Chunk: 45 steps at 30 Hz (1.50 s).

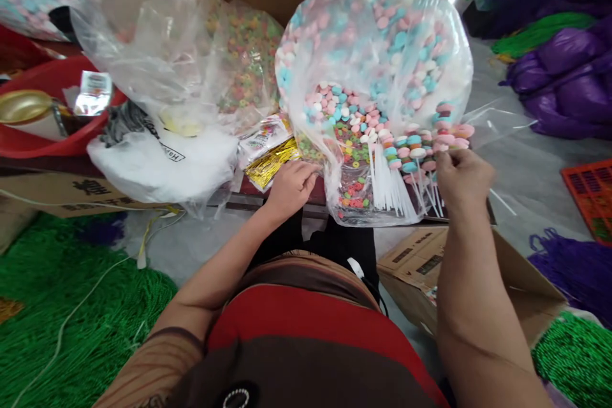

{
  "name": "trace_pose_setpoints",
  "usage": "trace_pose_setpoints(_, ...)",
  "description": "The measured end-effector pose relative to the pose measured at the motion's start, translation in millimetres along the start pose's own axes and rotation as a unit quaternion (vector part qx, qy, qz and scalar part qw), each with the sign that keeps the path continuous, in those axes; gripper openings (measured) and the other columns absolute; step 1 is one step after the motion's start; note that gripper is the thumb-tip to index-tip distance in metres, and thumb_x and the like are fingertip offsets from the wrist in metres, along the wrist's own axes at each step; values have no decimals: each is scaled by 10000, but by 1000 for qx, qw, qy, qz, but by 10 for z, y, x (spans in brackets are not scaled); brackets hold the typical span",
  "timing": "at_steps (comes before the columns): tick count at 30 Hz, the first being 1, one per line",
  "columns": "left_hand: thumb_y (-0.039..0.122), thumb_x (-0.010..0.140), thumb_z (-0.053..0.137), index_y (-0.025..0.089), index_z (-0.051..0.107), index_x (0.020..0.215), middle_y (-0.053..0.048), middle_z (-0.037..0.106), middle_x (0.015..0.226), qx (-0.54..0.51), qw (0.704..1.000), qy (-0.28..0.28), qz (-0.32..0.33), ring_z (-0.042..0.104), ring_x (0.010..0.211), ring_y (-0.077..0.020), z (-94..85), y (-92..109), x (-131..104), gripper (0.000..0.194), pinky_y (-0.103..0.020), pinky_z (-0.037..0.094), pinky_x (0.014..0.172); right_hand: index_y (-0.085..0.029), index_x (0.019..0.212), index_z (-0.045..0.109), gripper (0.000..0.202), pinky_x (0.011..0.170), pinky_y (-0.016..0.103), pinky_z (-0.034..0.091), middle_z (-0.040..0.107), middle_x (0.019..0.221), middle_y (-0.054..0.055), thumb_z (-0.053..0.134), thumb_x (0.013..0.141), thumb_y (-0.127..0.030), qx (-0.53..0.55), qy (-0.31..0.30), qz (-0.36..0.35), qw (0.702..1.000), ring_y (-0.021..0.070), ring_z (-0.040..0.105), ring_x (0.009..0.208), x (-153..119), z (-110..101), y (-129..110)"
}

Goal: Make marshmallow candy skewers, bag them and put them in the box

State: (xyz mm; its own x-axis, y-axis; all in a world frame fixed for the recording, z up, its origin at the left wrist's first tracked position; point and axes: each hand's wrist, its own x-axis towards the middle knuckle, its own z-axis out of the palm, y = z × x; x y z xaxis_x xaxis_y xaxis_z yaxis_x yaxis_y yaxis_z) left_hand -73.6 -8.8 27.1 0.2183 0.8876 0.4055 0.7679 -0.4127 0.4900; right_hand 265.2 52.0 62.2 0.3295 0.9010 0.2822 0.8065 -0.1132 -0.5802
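Observation:
My right hand (465, 180) is closed at the right end of the table, over a group of candy skewers (414, 152) with pink, blue and white pieces on white sticks. What its fingers pinch is too small to make out. My left hand (294, 186) rests at the table's front edge with its fingers curled together, beside gold twist ties (271, 162); anything between its fingertips is hidden. Loose white sticks (386, 186) lie between the hands on clear plastic. Behind them, a large clear bag (368, 44) holds pastel candies, and small ring-shaped pieces (351, 192) lie at its opening.
Clear bags (248, 54) of ring pieces and a white bag (167, 162) stand left of centre. A red basin (62, 73) sits at far left. An open cardboard box (516, 287) is below the table at right. Green strands (86, 293) cover the floor at left.

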Motion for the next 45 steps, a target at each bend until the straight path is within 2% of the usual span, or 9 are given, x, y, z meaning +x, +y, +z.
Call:
trace_pose_setpoints(3, 249, 1002, 540, 208, 750, 1030, -69, 788, 1000, 49, 997, 23, -56, 696, 979, -214, -125, -154, 48, 216, -359, 515, 927, -228, 686, 671, 201, 609, 321, 396, 535, 574, -35, 714, 841, -348, 149, 55, 61, 985, 137, 454, 545, -179, -54, -110)
trace_pose_setpoints(6, 256, 1001, 547, 203, 740, 967, -79, 767, 967, 96, 989, 37, -106, 678, 981, -226, -269, -296, 110, 203, -367, 498, 939, -249, 643, 677, 225, 539, 271, 382, 549, 553, -48, 801, 797, -357, 343, 45, 70, 936, 102, 433, 511, -424, -71, -310)
trace_pose_setpoints(14, 249, 1012, 496, 204, 745, 982, -100, 746, 1010, 162, 973, -2, -162, 645, 1031, -261, -407, -437, 205, 254, -396, 454, 964, -217, 823, 675, 414, 438, 229, 447, 657, 595, -47, 922, 662, -508, 547, -184, 132, 806, 92, 526, 444, -1009, 167, -803)
trace_pose_setpoints(19, 315, 1020, 474, 170, 739, 1133, -169, 704, 1231, 217, 947, -23, -234, 567, 1215, -331, -380, -662, 474, 322, -457, 380, 1075, -218, 847, 661, 393, 397, 180, 302, 609, 625, -59, 911, 713, -489, 577, -260, 132, 763, 49, 425, 441, -1174, 247, -998)
trace_pose_setpoints(29, 386, 1001, 481, 171, 734, 1159, -200, 677, 1264, 219, 944, -23, -246, 540, 1229, -391, -301, -826, 679, 368, -520, 369, 1050, -223, 853, 661, 375, 414, 183, 350, 642, 626, -59, 892, 738, -495, 556, -261, 140, 776, 53, 472, 442, -1297, 272, -1025)
trace_pose_setpoints(34, 334, 1000, 495, 173, 734, 1130, -181, 691, 1222, 213, 956, -21, -203, 540, 1229, -377, -379, -493, 538, 316, -522, 367, 1055, -250, 882, 607, 365, 532, 240, 551, 764, 775, -27, 884, 732, -435, 563, -341, 167, 734, 115, 661, 559, -1307, 506, -1081)
trace_pose_setpoints(37, 319, 1029, 452, 174, 759, 1019, -160, 713, 1138, 203, 965, -69, -153, 570, 1189, -345, -355, -219, 351, 340, -493, 390, 1035, -255, 865, 581, 355, 687, 303, 629, 803, 939, 4, 864, 722, -415, 575, -376, 183, 703, 163, 752, 755, -1283, 796, -1205)
trace_pose_setpoints(41, 315, 1008, 531, 176, 770, 1030, -147, 717, 1147, 202, 964, -122, -121, 585, 1169, -321, -235, -148, 137, 277, -460, 417, 1007, -262, 886, 580, 290, 843, 353, 634, 788, 990, 7, 809, 743, -370, 540, -337, 202, 744, 185, 765, 916, -1179, 1126, -1289)
trace_pose_setpoints(45, 294, 1005, 540, 192, 771, 1073, -157, 694, 1233, 216, 960, -121, -128, 577, 1177, -338, -178, -292, 88, 262, -485, 423, 978, -251, 839, 563, 212, 886, 342, 618, 778, 1016, 3, 748, 764, -322, 512, -299, 197, 781, 166, 751, 957, -1081, 1210, -1240)
